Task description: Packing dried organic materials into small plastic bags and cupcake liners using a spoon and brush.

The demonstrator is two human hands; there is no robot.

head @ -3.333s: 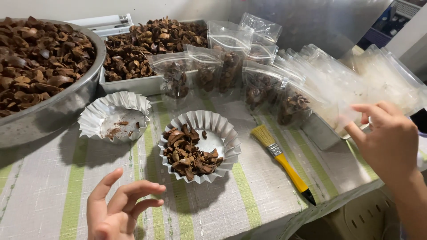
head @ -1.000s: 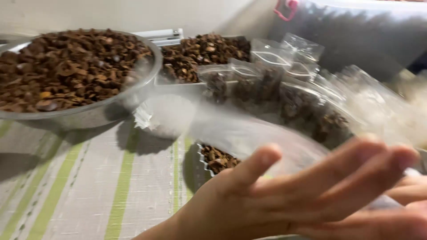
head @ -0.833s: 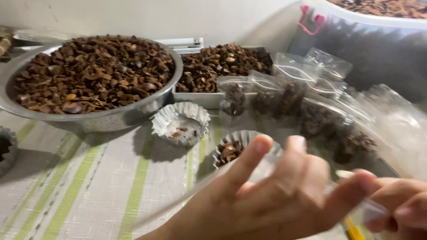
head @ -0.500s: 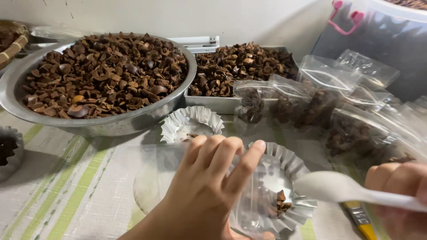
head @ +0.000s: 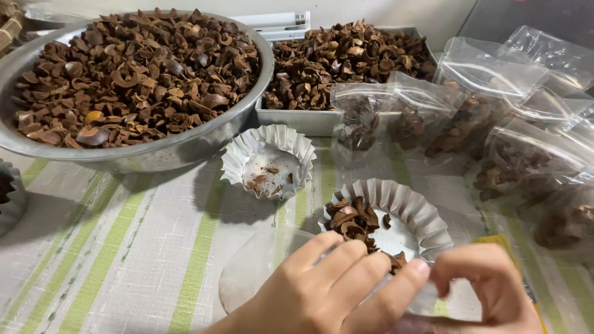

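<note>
Left hand (head: pixel 334 291) and right hand (head: pixel 489 291) meet low over the striped table (head: pixel 124 247). Both grips pinch a clear plastic bag (head: pixel 260 278), apparently spreading its mouth beside the fluted foil cup of brown shell pieces (head: pixel 387 216).

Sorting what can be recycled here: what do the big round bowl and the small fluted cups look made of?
Big bowl: probably steel, with a dull grey sheen and thin rolled rim. Fluted cups: likely thin aluminium foil, bright silver, sharply pleated walls.
</note>
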